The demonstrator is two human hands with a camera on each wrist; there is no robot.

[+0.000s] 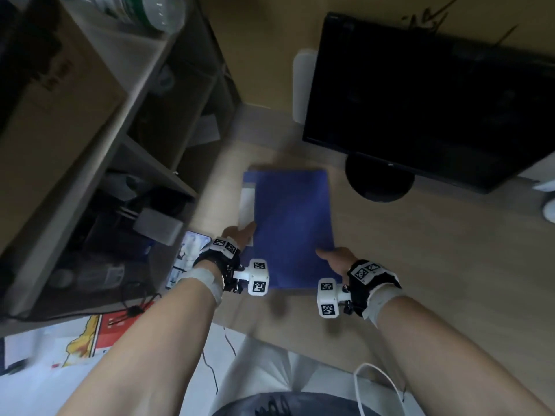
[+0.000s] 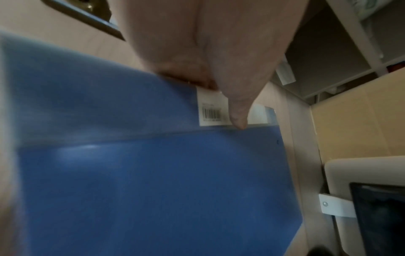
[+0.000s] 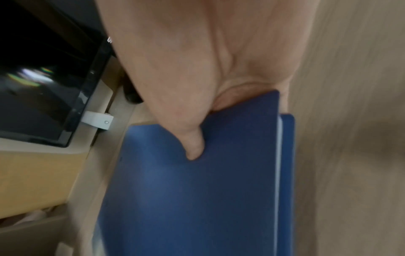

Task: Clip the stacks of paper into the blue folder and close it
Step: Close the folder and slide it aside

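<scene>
Both hands: left hand (image 1: 238,235) pinches the spine edge, right hand (image 1: 336,258) grips the near open corner.
Blue folder (image 1: 292,223): shut, before the monitor (image 1: 426,97).
Paper (image 3: 279,166): inside; clipping unseen.
Left: probably nothing.

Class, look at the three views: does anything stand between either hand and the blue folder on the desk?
Nothing visible does. Both hands already grip the blue folder: the left hand holds its left edge by the white barcode label, and the right hand holds the near right corner, thumb on the cover. The monitor stands behind, apart.
</scene>
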